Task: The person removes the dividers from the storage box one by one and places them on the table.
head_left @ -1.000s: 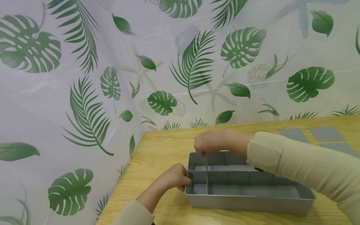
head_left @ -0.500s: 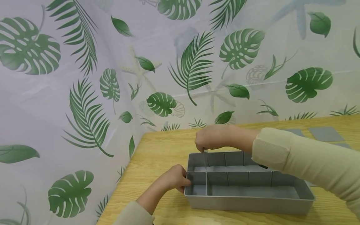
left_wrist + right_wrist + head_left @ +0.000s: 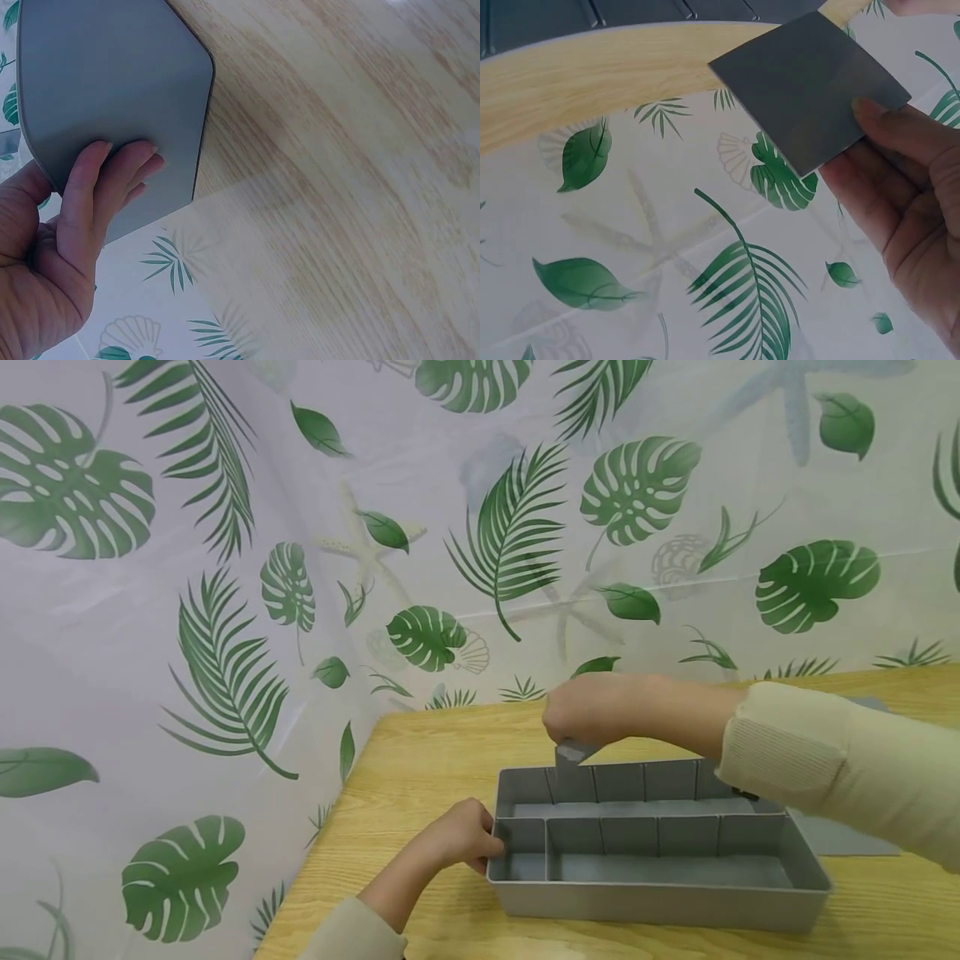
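Observation:
A long grey organizer box [image 3: 652, 906] lies on the table, split lengthwise by a middle wall [image 3: 675, 817]. Near the left end of its front row a thin cross divider [image 3: 546, 850] stands upright. My left hand [image 3: 467, 835] grips the box's left end, thumb over the rim and fingers spread along the outer wall [image 3: 127, 82], as the left wrist view shows. Between thumb and fingers my right hand [image 3: 588, 708] pinches a square grey divider [image 3: 810, 90]. In the head view it hangs tilted at the back row's left part; whether its lower edge is above or inside the row I cannot tell.
Flat grey panels lie on the wooden table [image 3: 427, 752], one right of the box [image 3: 843, 837] and another panel [image 3: 870, 702] farther back, partly behind the right sleeve [image 3: 795, 735]. A leaf-printed sheet [image 3: 300, 485] hangs behind and left.
My right hand has risen and moved right, drawing the divider up from the back row's left end and turning it. The left hand keeps its grip on the box.

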Motion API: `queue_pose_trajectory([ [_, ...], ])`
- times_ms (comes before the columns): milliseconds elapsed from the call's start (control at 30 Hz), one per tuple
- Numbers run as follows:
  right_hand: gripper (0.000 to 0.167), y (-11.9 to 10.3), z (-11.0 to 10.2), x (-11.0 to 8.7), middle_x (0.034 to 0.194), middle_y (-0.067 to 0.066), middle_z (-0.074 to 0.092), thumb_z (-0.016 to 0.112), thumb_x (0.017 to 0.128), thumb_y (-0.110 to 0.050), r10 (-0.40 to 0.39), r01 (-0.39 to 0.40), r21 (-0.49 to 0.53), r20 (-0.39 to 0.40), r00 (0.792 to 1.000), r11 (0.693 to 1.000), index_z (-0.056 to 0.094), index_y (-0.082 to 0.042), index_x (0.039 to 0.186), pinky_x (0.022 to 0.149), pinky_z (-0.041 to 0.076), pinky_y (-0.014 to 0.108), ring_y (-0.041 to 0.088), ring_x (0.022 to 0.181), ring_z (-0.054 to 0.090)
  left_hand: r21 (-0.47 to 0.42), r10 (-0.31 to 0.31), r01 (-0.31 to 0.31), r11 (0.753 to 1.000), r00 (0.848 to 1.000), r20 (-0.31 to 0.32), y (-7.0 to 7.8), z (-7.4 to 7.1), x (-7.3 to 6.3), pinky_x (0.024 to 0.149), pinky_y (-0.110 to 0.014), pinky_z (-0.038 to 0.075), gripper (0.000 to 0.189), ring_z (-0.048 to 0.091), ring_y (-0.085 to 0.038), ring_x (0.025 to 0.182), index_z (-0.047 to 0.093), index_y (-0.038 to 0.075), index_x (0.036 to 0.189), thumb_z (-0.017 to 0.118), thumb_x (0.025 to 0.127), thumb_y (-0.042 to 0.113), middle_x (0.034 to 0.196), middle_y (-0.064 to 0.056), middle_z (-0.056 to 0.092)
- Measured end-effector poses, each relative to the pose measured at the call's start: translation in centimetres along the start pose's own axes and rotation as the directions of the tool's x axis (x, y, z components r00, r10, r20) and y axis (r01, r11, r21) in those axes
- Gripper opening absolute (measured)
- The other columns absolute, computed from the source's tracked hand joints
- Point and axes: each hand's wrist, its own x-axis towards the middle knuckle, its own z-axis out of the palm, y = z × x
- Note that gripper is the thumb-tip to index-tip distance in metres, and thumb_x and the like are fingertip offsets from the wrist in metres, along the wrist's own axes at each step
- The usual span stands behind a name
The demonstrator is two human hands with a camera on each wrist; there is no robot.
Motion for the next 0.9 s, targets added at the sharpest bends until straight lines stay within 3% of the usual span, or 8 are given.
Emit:
queue_pose_trajectory([
  [200,0.028,-0.3,-1.2,-1.8,0.055,-0.006,0.031,0.06,0.08,0.008,0.038,-0.036,-0.055,0.038,0.999,0.998,0.055,-0.01,0.059,0.047,0.019,0.02,0.009,0.054,0.025,-0.001,0.002,-0.002,1.0,1.0,-0.001,0.2,0.0,-0.2,0.054,-0.033,0.058,0.013,0.068,-0.028,0.058,0.066,-0.015,0.077,0.06,0.077,-0.003,0.069,-0.024,0.067],
  [367,0.03,-0.3,-1.3,-3.3,0.058,-0.006,0.028,0.054,0.081,0.012,0.095,-0.096,0.012,0.051,0.994,0.995,0.053,-0.01,0.061,0.049,0.018,0.022,0.01,0.056,0.023,0.001,-0.003,0.003,1.0,1.0,-0.001,0.1,0.0,0.0,0.054,-0.033,0.058,0.013,0.068,-0.028,0.058,0.066,-0.014,0.077,0.06,0.078,-0.003,0.069,-0.024,0.067],
  [533,0.034,0.2,-0.5,-4.8,0.059,-0.006,0.023,0.057,0.077,0.014,0.086,-0.086,0.011,-0.025,0.996,0.996,0.047,-0.012,0.059,0.049,0.016,0.023,0.01,0.056,0.019,0.002,-0.011,0.011,1.0,1.0,-0.006,-0.1,0.0,0.0,0.055,-0.034,0.058,0.012,0.068,-0.028,0.058,0.066,-0.012,0.076,0.06,0.078,-0.002,0.069,-0.023,0.067],
  [700,0.029,0.9,1.0,-6.7,0.054,-0.008,0.036,0.064,0.073,0.011,0.008,-0.022,-0.11,-0.123,0.992,0.994,0.054,-0.012,0.058,0.047,0.023,0.02,0.008,0.054,0.023,-0.012,0.004,-0.005,1.0,1.0,-0.004,-0.2,0.0,0.0,0.054,-0.034,0.058,0.011,0.068,-0.029,0.058,0.065,-0.012,0.075,0.06,0.077,-0.003,0.068,-0.023,0.067],
  [900,0.024,1.2,2.1,-9.1,0.054,-0.005,0.043,0.074,0.072,0.0,0.015,-0.039,-0.197,-0.123,0.992,0.98,0.057,-0.012,0.06,0.046,0.03,0.021,0.009,0.052,0.03,-0.006,0.005,-0.005,1.0,1.0,-0.009,-0.1,0.0,0.0,0.054,-0.033,0.058,0.011,0.068,-0.028,0.057,0.065,-0.012,0.075,0.06,0.077,-0.003,0.064,-0.02,0.066],
])
